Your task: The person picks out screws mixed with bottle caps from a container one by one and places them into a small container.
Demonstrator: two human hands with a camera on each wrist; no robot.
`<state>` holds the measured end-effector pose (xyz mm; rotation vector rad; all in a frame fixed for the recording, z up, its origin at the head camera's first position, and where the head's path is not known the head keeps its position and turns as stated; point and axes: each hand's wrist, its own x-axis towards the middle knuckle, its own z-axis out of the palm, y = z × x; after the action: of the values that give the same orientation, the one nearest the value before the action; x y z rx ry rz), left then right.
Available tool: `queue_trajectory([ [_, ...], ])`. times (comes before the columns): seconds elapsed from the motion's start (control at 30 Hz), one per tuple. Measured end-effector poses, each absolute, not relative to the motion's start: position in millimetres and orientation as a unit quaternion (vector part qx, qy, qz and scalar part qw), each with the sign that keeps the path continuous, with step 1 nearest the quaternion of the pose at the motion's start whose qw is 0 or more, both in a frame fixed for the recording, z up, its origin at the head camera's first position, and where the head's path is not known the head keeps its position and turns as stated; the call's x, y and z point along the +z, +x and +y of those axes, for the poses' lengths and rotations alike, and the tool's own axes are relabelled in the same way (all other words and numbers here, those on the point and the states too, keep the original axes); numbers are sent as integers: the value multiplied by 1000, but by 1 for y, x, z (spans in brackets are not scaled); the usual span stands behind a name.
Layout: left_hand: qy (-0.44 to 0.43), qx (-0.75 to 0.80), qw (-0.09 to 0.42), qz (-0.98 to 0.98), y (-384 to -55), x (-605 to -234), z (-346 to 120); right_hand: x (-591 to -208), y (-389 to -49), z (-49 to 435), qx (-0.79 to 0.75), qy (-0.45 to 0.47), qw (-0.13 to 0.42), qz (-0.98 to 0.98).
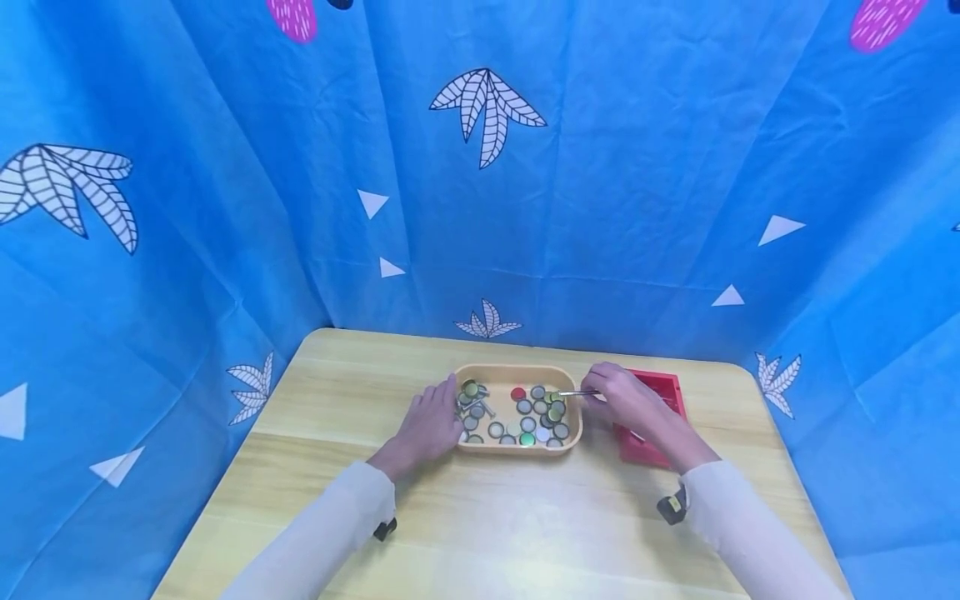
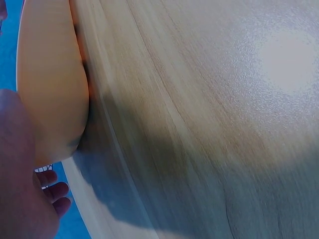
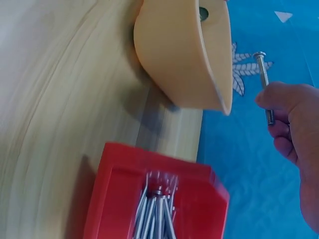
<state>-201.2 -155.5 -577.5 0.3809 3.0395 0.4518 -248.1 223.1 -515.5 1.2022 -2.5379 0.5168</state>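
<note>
My right hand [image 1: 618,400] pinches a silver bolt [image 3: 264,82] between thumb and fingers, its head pointing up in the right wrist view. The bolt is over the right end of a pale orange tray [image 1: 517,449]. At the tray's left end, my left hand [image 1: 427,425] grips the rim; the left wrist view shows the thumb on the wall and several fingers curled below. Inside the tray lie many bottle caps [image 1: 527,439], mostly grey-rimmed, with a red cap [image 1: 518,393] among them. A few loose bolts [image 1: 480,402] lie at its left side.
Just right of the tray, partly behind my right forearm, sits a red bin [image 1: 648,454]. Several silver bolts [image 3: 155,216] are bunched inside it. Both stand on a wood-grain table [image 1: 480,517], with a blue patterned cloth [image 1: 600,208] hanging behind and at the sides.
</note>
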Motion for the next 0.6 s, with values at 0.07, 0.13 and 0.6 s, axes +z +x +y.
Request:
queue_trajectory([
  [0.07,123,149,22,981,-201,-579,-156,-518,-249,230,184,417,156,-876],
  [0.13,124,151,20,980,-200,-579,-156,-520,-249,237,188,417,169,-873],
  [0.6,120,153,16,981,-198,-576,-154,-527,-241,271,190,363,199,-890],
])
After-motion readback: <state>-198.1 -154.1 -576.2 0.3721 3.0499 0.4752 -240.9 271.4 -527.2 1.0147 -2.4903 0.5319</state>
